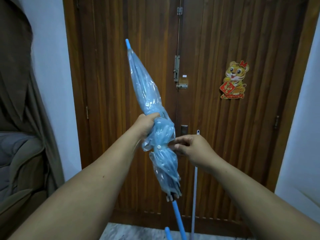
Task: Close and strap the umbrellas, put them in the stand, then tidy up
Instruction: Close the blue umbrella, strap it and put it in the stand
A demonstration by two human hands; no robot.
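A folded, see-through blue umbrella [147, 94] points up and to the left in front of me, its blue tip high and its blue handle [178, 217] low. My left hand [147, 124] grips the bunched canopy around its middle. A white snap button [158, 147] shows on the strap that cinches the canopy just below that grip. My right hand [192, 147] is at the right side of the strap, thumb and fingers pinching at it. The umbrella stand is out of sight.
A dark wooden double door [216, 49] with metal latches fills the view ahead, a tiger sticker [233, 80] on its right leaf. A thin white pole [195, 187] leans against the door. A brown curtain and a grey sofa [19, 161] are at the left.
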